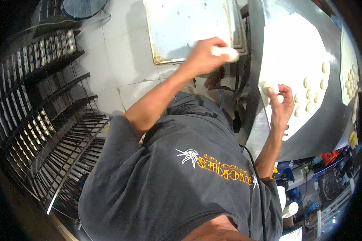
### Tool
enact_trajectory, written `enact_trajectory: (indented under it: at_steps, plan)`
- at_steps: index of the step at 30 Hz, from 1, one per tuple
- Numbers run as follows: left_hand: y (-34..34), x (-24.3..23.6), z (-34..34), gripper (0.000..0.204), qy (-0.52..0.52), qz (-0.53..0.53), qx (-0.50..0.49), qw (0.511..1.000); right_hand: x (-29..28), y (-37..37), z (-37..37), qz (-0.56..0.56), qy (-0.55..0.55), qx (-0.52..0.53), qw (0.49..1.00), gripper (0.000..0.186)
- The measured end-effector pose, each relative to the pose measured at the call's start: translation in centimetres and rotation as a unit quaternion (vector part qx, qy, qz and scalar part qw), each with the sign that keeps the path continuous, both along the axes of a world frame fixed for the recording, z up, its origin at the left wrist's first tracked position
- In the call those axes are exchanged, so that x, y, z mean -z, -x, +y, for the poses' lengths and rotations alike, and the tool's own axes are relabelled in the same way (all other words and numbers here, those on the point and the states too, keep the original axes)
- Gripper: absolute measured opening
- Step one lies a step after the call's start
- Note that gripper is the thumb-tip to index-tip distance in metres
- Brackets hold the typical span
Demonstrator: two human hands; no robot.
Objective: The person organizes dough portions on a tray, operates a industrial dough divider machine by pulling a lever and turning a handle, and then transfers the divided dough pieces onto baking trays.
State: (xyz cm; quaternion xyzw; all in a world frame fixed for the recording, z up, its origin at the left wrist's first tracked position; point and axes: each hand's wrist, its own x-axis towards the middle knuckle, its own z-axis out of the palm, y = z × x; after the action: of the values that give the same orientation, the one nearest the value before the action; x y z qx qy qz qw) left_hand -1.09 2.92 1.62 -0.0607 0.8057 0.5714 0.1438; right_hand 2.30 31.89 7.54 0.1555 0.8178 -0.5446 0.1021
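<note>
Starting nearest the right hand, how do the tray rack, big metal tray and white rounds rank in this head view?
1. White rounds on the board, just right of the right hand.
2. Big metal tray, to its left.
3. Tray rack, far left.

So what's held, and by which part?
Left hand: pale dough piece, seemingly by its near end. Right hand: smaller dough piece, between thumb and fingers; spot unclear.

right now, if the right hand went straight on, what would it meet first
Past the pale round dough at the right hand, the way looks free over the flat white board, though depth is unclear.
</note>
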Motion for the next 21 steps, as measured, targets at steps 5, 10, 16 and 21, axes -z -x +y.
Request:
enact_trajectory:
  at_steps: [5,10,16,21]
  plan:
    - [-4.3,7.4,-13.8,0.037,0.193,-0.144,-0.126,0.962,4.6,3.5,-14.0,-0.084,-0.039,-0.233,0.968,0.032]
    - [-4.7,9.8,-16.4,0.037,0.223,-0.102,-0.083,0.966,13.6,6.2,-23.2,-0.058,-0.079,-0.330,0.939,0.037]
    - [-4.7,9.5,-17.1,0.036,0.223,-0.060,-0.040,0.972,15.5,6.6,-25.4,0.019,-0.180,-0.356,0.917,0.035]
    - [-4.1,7.4,-16.6,0.039,0.132,-0.059,-0.077,0.986,14.0,6.5,-23.3,-0.109,-0.098,-0.253,0.956,0.036]
